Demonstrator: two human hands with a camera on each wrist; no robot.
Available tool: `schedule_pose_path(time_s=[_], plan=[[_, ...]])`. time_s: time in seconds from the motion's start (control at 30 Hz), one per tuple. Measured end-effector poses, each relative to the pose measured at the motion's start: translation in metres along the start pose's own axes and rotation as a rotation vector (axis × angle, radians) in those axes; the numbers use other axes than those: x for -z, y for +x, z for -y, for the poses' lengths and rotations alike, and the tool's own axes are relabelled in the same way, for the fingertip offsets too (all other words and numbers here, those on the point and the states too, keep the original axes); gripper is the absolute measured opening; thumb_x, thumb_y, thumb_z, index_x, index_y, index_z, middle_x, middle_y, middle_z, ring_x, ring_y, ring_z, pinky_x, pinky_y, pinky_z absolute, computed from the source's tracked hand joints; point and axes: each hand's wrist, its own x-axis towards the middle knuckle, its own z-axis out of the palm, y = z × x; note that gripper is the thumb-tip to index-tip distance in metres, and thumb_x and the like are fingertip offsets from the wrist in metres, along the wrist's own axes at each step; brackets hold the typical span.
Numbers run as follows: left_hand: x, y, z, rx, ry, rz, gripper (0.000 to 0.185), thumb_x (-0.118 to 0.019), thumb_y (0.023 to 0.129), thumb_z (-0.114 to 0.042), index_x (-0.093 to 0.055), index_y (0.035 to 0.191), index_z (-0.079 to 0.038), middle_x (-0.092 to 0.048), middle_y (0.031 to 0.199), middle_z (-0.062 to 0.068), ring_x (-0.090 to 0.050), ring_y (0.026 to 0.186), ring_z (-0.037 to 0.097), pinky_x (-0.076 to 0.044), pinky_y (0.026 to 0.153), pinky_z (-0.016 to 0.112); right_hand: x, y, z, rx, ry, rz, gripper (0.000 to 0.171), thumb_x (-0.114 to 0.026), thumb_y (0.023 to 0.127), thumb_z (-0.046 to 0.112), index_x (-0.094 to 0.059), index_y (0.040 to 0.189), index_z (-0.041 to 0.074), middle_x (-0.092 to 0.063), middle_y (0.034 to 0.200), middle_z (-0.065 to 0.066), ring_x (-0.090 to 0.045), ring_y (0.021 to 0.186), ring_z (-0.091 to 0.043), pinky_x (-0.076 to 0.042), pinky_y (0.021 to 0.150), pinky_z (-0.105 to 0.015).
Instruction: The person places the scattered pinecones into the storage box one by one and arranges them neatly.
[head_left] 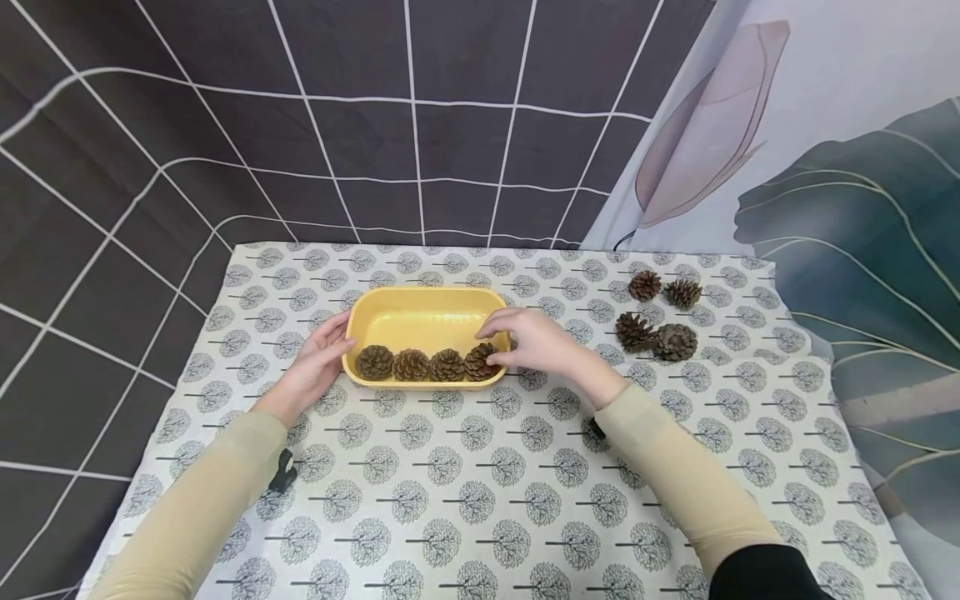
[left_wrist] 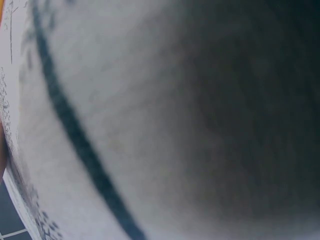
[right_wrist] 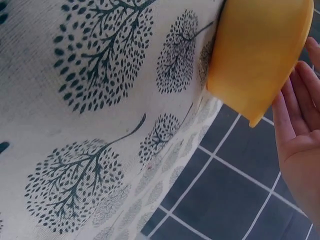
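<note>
By the look of it the work is about half done: of the eight cones in sight, four are inside the tray and four lie outside it. The yellow tray [head_left: 427,293] sits on the bench [head_left: 420,500], its long sides running left to right. Along its near wall stands a tidy row — first cone [head_left: 375,362], second cone [head_left: 411,365], third cone [head_left: 447,365] and, at the right end, fourth cone [head_left: 476,365]. Tray floor shows behind them.

The first three look settled. The fourth seems to be the step in hand: the right hand [head_left: 536,339] reaches over the tray's right end, thumb and fingers bent narrowly about that cone. Whether they bear its weight or merely steady it, I cannot tell; in the right wrist view the fingertips are hidden behind the tray wall.

The left hand [head_left: 318,358] holds the tray's left end, thumb at the rim and fingers along the outside. The left wrist view gives mostly blurred cloth [left_wrist: 115,125] and adds nothing about its grip.

What appears to be left is the group on the bench, well apart from the tray to the right: two loose cones at the back [head_left: 644,285] [head_left: 682,293], and two nearer the person [head_left: 634,332] [head_left: 675,342], this front pair touching or nearly so.
</note>
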Motion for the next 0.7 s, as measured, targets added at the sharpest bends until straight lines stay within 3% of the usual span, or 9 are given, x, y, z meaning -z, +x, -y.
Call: schedule_pose_path(time_s=[0.37, 0.7], plan=[[-0.001, -0.001, -0.002, 0.004, -0.020, -0.008, 0.069, -0.049, 0.104, 0.003, -0.020, 0.167, -0.004, -0.008, 0.179, 0.015, -0.012, 0.167, 0.031, -0.026, 0.135, 0.029, 0.010, -0.021, -0.020, -0.039, 0.117, -0.241, 0.040, -0.087, 0.085, 0.012, -0.075, 0.123, 0.004, -0.076, 0.129, -0.016, -0.068, 0.127, -0.037, -0.048, 0.122, -0.057], [0.000, -0.001, -0.002, 0.019, -0.015, -0.010, 0.070, -0.048, 0.104, 0.003, -0.019, 0.167, -0.005, -0.008, 0.179, 0.015, -0.011, 0.167, 0.032, -0.027, 0.134, 0.028, 0.025, -0.049, -0.046, -0.138, 0.058, -0.346, 0.043, -0.086, 0.088, 0.013, -0.073, 0.128, 0.005, -0.073, 0.135, -0.018, -0.067, 0.128, -0.039, -0.049, 0.119, -0.060]])
